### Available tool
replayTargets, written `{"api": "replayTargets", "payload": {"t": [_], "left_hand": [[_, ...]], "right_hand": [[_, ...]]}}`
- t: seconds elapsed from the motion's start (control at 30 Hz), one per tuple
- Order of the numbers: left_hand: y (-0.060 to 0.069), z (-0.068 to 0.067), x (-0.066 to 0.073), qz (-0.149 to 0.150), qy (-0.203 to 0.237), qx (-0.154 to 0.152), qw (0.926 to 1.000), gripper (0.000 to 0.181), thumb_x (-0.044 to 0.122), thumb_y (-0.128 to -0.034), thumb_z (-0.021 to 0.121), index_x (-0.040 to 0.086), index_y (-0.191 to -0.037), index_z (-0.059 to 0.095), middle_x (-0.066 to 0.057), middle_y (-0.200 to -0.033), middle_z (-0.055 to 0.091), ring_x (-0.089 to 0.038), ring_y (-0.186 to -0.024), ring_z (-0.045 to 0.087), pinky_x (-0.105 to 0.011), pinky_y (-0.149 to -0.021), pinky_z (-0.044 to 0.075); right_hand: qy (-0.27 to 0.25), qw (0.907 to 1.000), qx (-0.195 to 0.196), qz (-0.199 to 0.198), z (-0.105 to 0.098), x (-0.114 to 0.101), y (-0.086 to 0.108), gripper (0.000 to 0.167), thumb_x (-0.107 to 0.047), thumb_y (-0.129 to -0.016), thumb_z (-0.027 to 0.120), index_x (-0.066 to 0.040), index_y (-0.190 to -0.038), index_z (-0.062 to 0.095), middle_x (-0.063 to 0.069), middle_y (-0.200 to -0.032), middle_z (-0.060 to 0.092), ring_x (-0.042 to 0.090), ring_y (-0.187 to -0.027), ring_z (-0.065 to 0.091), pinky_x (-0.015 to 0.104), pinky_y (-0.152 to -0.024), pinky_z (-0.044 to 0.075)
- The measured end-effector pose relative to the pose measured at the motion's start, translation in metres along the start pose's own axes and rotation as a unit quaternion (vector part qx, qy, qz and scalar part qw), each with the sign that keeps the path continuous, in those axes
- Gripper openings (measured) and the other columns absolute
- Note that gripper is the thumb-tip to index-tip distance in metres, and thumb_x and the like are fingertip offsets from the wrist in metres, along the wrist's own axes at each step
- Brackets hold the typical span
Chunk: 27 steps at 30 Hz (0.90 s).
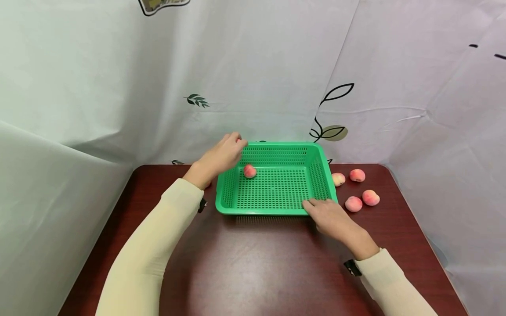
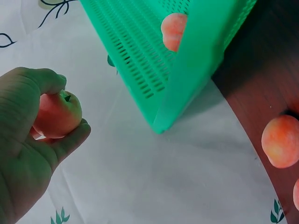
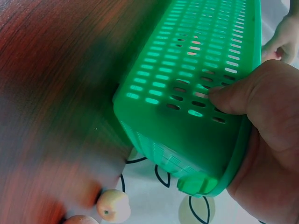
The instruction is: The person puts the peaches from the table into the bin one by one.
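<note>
A peach (image 2: 60, 116) is pinched between the thumb and fingers of my left hand (image 1: 221, 154), above the back left corner of a green plastic basket (image 1: 272, 212). In the head view that peach is mostly hidden by the hand. My right hand (image 1: 331, 218) grips the basket's rim at the near right corner, its thumb (image 3: 229, 95) against the slotted wall in the right wrist view. Inside the basket, one peach (image 1: 250, 171) lies on the floor toward the left. The basket seems slightly tilted on the table.
Several peaches lie right of the basket on the dark red wooden table (image 1: 253, 267), among them a redder peach (image 1: 353, 204) nearest me. To the left, another peach (image 1: 207, 184) is mostly hidden behind my left wrist. A pale patterned cloth (image 1: 269, 74) hangs behind the table.
</note>
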<state>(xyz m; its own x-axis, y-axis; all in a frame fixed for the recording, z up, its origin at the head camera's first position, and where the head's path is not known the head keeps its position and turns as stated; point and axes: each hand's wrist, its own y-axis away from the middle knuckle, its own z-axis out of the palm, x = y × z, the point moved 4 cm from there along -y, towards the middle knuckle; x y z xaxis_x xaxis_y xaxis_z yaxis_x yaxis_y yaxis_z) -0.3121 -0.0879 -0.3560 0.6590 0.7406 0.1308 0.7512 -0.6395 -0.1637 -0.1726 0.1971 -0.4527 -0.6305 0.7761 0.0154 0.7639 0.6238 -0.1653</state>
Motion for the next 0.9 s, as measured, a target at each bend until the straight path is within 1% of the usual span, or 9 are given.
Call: {"api": "replayTargets", "payload": {"t": [0.2, 0.4, 0.5, 0.67, 0.9], "left_hand": [[-0.014, 0.006, 0.001, -0.015, 0.006, -0.028, 0.9995, 0.023, 0.004, -0.1038, 0.051, 0.003, -0.125, 0.061, -0.021, -0.122, 0.055, -0.036, -0.107, 0.054, -0.047, -0.095, 0.05], [-0.028, 0.013, 0.002, -0.025, 0.02, -0.052, 0.9981, 0.029, 0.006, -0.1046, 0.051, 0.004, -0.132, 0.059, -0.021, -0.129, 0.054, -0.037, -0.114, 0.054, -0.047, -0.1, 0.049], [-0.034, 0.017, 0.004, -0.026, 0.024, -0.063, 0.9974, 0.029, 0.007, -0.1055, 0.048, 0.003, -0.133, 0.059, -0.021, -0.13, 0.054, -0.037, -0.115, 0.054, -0.047, -0.099, 0.05], [-0.041, 0.022, 0.008, -0.037, 0.028, -0.085, 0.9953, 0.03, 0.008, -0.1068, 0.045, 0.006, -0.134, 0.058, -0.019, -0.132, 0.052, -0.034, -0.113, 0.054, -0.046, -0.095, 0.05], [-0.053, 0.031, 0.014, -0.031, 0.022, -0.106, 0.9936, 0.033, 0.009, -0.1076, 0.046, 0.005, -0.139, 0.056, -0.02, -0.135, 0.052, -0.033, -0.113, 0.056, -0.043, -0.097, 0.051]], "right_hand": [[0.002, 1.0, -0.002, 0.0, 0.0, 0.001, -0.001, 0.029, 0.008, -0.08, 0.067, -0.01, -0.096, 0.052, 0.0, -0.075, 0.053, 0.02, -0.065, 0.056, 0.034, -0.06, 0.042], [0.002, 1.0, -0.005, 0.0, 0.001, 0.001, -0.001, 0.028, 0.008, -0.081, 0.067, -0.01, -0.096, 0.053, 0.001, -0.075, 0.053, 0.02, -0.064, 0.056, 0.033, -0.06, 0.042], [0.002, 1.0, -0.008, 0.001, 0.001, 0.001, -0.001, 0.027, 0.008, -0.082, 0.067, -0.01, -0.097, 0.053, 0.001, -0.075, 0.053, 0.019, -0.064, 0.055, 0.033, -0.06, 0.042], [0.003, 1.0, -0.005, 0.001, 0.001, 0.001, -0.001, 0.028, 0.008, -0.081, 0.068, -0.01, -0.096, 0.053, 0.001, -0.075, 0.053, 0.019, -0.063, 0.055, 0.033, -0.06, 0.041], [0.003, 1.0, -0.006, 0.003, 0.001, 0.001, 0.0, 0.027, 0.007, -0.082, 0.067, -0.01, -0.096, 0.052, 0.0, -0.073, 0.051, 0.018, -0.062, 0.052, 0.032, -0.06, 0.04]]}}
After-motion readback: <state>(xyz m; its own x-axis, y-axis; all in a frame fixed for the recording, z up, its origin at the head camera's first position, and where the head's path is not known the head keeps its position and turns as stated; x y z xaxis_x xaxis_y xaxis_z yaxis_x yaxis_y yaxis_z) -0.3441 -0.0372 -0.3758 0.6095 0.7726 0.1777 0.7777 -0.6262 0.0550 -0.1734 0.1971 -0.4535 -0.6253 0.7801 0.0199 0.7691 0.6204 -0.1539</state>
